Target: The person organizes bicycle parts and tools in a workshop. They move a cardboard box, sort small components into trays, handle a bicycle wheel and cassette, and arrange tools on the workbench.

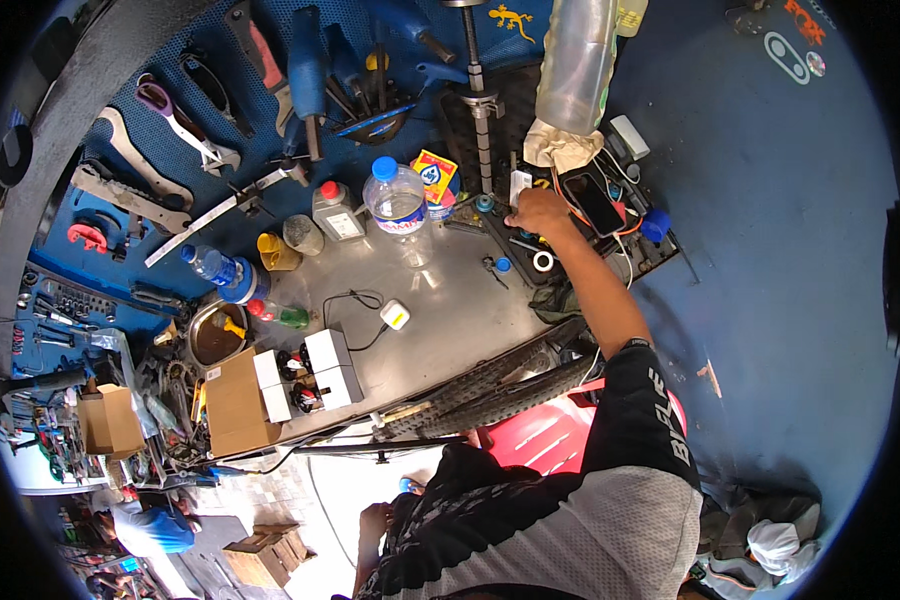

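Note:
My right arm stretches over the far right of the metal workbench. My right hand reaches into a cluster of small parts there. Its fingers curl down, closed, and whatever they grip is hidden. Right beside the fingertips stands a small white box. A black phone lies to the right of the hand among cables. Nearer to me are a white ring and a blue bottle cap. My left hand hangs low beside my body, off the bench, its fingers too dark to make out.
A large clear bottle and a grey bottle with a red cap stand along the back. A white charger with a black cable lies mid-bench. Bicycle tyres run along the front edge. Tools hang on the blue pegboard.

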Motion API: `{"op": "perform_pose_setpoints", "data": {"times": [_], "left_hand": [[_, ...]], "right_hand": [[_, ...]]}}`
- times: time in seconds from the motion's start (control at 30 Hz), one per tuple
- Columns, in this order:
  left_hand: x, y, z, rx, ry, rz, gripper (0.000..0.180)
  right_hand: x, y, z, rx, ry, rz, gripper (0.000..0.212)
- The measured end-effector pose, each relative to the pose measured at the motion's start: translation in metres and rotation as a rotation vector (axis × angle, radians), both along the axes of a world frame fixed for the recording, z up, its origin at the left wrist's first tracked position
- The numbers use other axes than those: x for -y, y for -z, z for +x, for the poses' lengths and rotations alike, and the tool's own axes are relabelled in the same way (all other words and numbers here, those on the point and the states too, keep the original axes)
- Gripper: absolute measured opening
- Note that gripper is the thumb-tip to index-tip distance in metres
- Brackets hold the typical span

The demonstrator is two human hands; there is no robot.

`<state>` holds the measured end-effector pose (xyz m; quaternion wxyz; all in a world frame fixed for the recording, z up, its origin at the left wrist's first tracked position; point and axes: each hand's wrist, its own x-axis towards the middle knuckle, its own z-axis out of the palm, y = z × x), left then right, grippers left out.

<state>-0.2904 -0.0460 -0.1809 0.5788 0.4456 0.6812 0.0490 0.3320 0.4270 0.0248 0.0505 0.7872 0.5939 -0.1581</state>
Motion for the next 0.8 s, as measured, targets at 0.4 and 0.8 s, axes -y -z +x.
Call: {"op": "perform_pose_setpoints", "data": {"times": [0.4,0.8], "left_hand": [[0.005,0.003,-0.004,0.057,-0.269,-0.167,0.032],[0.041,0.014,-0.031,-0.267,0.311,0.536,0.018]], "right_hand": [[-0.031,-0.024,0.09,-1.042,0.406,0.308,0.04],[0.062,-0.02,0.074,-0.143,0.075,0.534,0.048]]}}
